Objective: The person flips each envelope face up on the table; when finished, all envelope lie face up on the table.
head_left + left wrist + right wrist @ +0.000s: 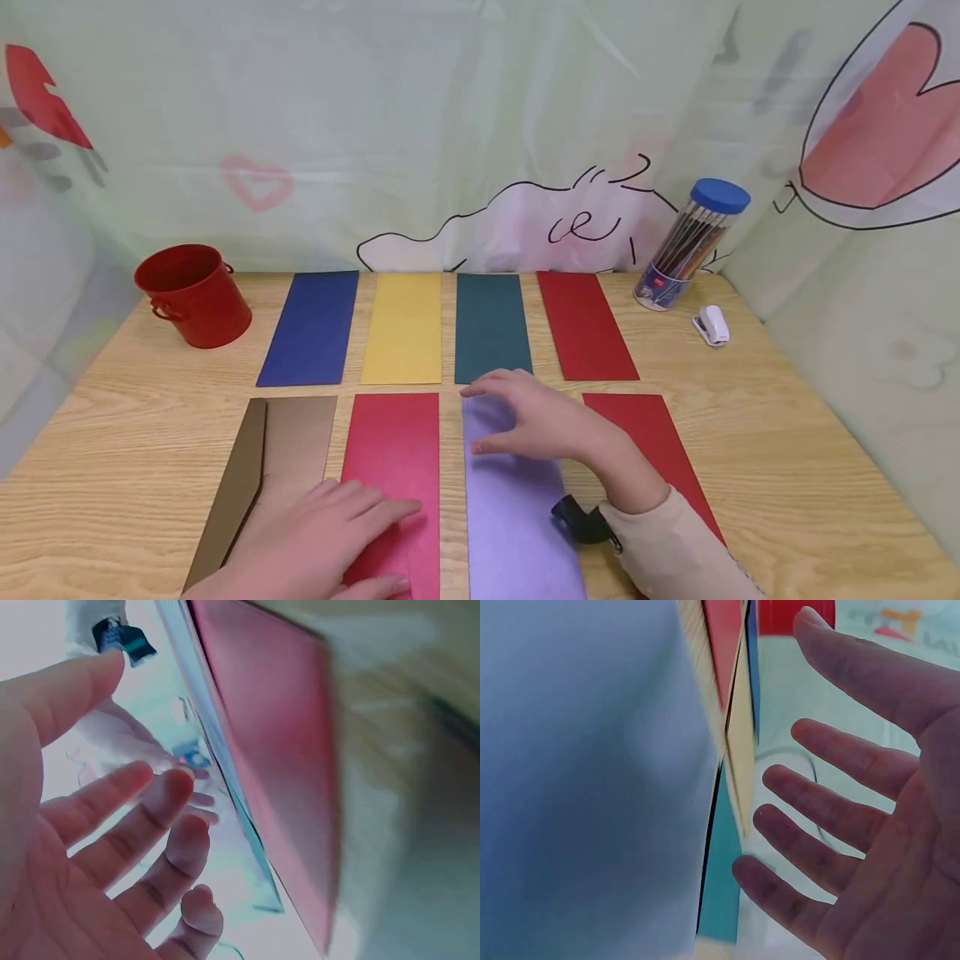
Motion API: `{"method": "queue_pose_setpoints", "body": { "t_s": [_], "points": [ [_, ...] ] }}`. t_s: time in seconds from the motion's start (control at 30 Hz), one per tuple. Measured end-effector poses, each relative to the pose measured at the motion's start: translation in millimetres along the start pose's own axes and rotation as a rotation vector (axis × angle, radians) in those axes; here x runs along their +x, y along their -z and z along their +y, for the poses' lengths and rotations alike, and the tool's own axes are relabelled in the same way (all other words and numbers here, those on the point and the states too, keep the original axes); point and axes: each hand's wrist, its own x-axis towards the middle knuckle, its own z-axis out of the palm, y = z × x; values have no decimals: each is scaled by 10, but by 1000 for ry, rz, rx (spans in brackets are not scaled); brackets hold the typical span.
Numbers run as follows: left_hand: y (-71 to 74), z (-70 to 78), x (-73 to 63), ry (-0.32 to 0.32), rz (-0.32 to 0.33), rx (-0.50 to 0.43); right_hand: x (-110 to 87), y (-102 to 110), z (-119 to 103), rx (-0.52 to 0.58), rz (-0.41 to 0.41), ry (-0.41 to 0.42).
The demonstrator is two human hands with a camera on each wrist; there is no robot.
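Note:
My left hand [318, 529] hovers over the inner edges of a brown envelope [296, 437] and a pink-red paper piece [396, 442]. Its fingers are spread and hold nothing, as the left wrist view also shows. Above a lavender paper piece [517, 533] hangs my right hand [543, 421], fingers loosely bent and apart, the palm facing down and left. Nothing lies in its grasp in the right wrist view. The brown envelope has a darker flap along its left side. A red paper piece [648, 437] lies partly hidden under the right forearm.
Behind lie blue [311, 329], yellow [402, 329], dark green [492, 325] and red [588, 325] pieces in a row. A red bucket [217, 308] stands back left. At the back right are a pencil tube [686, 246] with a blue lid and a white stapler [712, 325].

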Motion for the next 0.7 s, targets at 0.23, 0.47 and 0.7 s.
{"method": "queue_pose_setpoints", "body": {
  "t_s": [0.23,0.47,0.7],
  "points": [
    [-15,177,193,-155,96,14,-164,78,239,-17,26,-96],
    [-113,313,403,-199,38,109,-243,119,394,-59,42,-172],
    [-238,392,563,-206,-40,230,-241,146,445,-66,13,-215]
  ]
}}
